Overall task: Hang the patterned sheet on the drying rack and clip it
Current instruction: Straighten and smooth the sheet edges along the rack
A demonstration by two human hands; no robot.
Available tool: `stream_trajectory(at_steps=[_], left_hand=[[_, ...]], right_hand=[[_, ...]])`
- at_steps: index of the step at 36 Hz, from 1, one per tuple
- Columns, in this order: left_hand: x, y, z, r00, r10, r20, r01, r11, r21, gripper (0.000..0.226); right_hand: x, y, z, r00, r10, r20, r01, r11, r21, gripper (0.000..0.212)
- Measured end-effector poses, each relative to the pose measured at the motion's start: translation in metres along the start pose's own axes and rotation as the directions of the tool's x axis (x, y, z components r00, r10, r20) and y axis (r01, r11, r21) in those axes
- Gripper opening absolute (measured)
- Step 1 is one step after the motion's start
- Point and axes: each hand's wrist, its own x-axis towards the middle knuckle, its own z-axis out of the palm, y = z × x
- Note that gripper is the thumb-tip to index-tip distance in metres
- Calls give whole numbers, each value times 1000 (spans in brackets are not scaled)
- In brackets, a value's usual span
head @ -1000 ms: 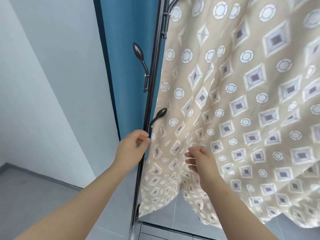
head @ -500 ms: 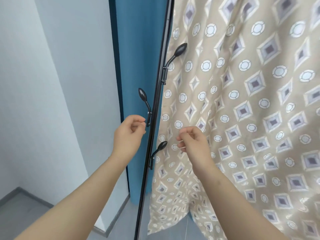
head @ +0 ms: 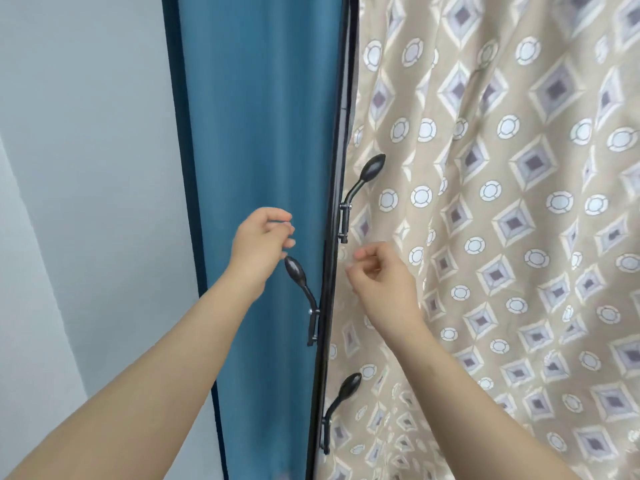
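The beige patterned sheet (head: 502,209) hangs down the right of the view, its left edge along the black upright pole of the drying rack (head: 343,109). My left hand (head: 261,239) is raised in front of the blue curtain, left of the pole, with loosely curled fingers that hold nothing. It hovers just above a black hook (head: 296,271). My right hand (head: 379,280) is raised against the sheet's left edge with its fingers curled inward. Whether they pinch the fabric is unclear. No clip is visible.
A blue curtain (head: 256,133) hangs behind the pole, with a pale wall (head: 79,168) to its left. Two more black hooks stick out on the sheet side of the pole, an upper hook (head: 369,173) and a lower hook (head: 344,388).
Both hands have risen along the pole. The left hand has drawn away from the pole toward the curtain. The view has tilted upward, so the floor is out of sight.
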Motion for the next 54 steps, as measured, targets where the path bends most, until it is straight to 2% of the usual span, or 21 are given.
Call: stream_trajectory(at_steps=[4, 8, 10, 12, 15, 18, 20, 22, 25, 28, 31, 33, 35, 41, 43, 45, 48, 50, 52, 54], left_hand=[[31, -1, 4, 984, 8, 177, -8, 1000, -4, 11], [51, 0, 14, 930, 16, 368, -12, 1000, -11, 20], [56, -1, 21, 894, 10, 448, -2, 1000, -19, 28], [61, -3, 29, 855, -12, 519, 38, 998, -40, 35], [66, -12, 43, 837, -52, 545, 81, 996, -29, 58], [69, -16, 51, 858, -105, 503, 141, 989, -34, 80], [74, -16, 55, 857, -162, 489, 236, 967, -93, 81], [78, -16, 57, 836, -205, 510, 290, 952, -94, 65], [75, -9, 56, 801, -150, 580, 177, 984, 10, 14], [70, 0, 60, 813, -94, 575, 131, 991, -23, 36], [67, 8, 64, 811, -90, 578, 197, 972, -126, 28], [67, 16, 65, 820, -96, 564, 247, 949, -198, 16], [71, 22, 65, 840, -82, 537, 231, 948, -217, 10], [92, 45, 58, 944, 25, 329, 76, 954, -289, 23], [98, 56, 51, 969, 47, 244, 46, 931, -362, 27], [102, 68, 41, 974, 57, 219, 54, 881, -470, 26], [105, 82, 27, 930, 141, 340, 94, 801, -592, 14], [103, 92, 22, 831, 211, 515, 142, 815, -562, 23], [103, 100, 24, 760, 186, 623, 217, 831, -512, 29], [105, 110, 28, 776, 103, 622, 281, 826, -488, 28]], right_hand=[[16, -5, 22, 994, -37, -99, 23, 990, -139, 26], [29, -3, 28, 984, -20, -175, -29, 961, -273, 24], [29, -5, 28, 978, 45, -202, -117, 927, -357, 40], [28, -9, 28, 965, 102, -240, -210, 850, -483, 59], [31, -11, 31, 956, 105, -275, -262, 727, -635, 75], [37, -11, 36, 947, 37, -320, -265, 656, -707, 70], [40, -12, 37, 937, -13, -349, -263, 630, -731, 62], [44, -13, 35, 927, -29, -373, -271, 637, -722, 54], [48, -14, 28, 915, -31, -402, -281, 667, -690, 39], [51, -11, 14, 906, -33, -422, -261, 741, -619, 19], [52, -11, -3, 894, -28, -447, -218, 845, -489, 8], [52, -14, -13, 885, -33, -465, -180, 895, -407, 8], [52, -21, -24, 872, -67, -485, -122, 930, -347, 12], [60, -56, -44, 804, -204, -558, 45, 957, -285, 19], [65, -67, -49, 770, -262, -581, 109, 952, -286, 24], [69, -78, -53, 737, -319, -596, 190, 944, -270, 27], [70, -91, -55, 754, -331, -567, 288, 943, -168, 23], [70, -97, -49, 821, -310, -480, 312, 947, -77, 13], [74, -100, -40, 869, -301, -393, 303, 951, -59, 25], [79, -101, -32, 882, -321, -345, 301, 947, -112, 34]])
